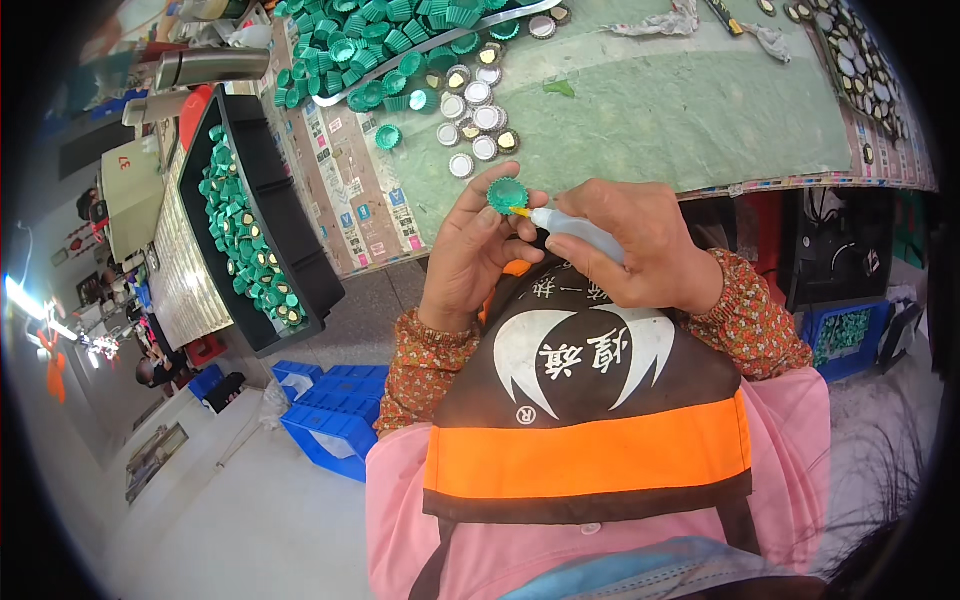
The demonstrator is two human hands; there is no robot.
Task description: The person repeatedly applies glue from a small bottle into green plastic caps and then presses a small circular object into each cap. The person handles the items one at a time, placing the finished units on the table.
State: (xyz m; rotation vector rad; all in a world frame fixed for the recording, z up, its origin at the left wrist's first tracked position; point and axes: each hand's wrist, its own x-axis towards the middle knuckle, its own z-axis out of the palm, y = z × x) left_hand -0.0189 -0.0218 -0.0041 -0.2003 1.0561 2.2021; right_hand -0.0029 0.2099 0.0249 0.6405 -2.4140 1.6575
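Between the thumb and fingers of my left hand (468, 240) is a small green fluted cup (507, 195), its open side facing up. My right hand (640, 240) is closed around a translucent squeeze bottle (580, 232). The bottle's thin yellow nozzle tip (520, 211) points at the lower rim of the cup; whether it touches the cup I cannot tell. Just beyond my hands, round silver and gold-centred caps (484, 148) lie on the green tabletop (640, 130), and a single green cup (388, 137) sits to their left.
A metal-edged tray (440, 50) heaped with green cups stands at the far side. To the left, a black bin (285, 220) holds more green pieces. A framed tray of caps (850, 65) lies far right. Blue crates (335, 410) stand on the floor to the left.
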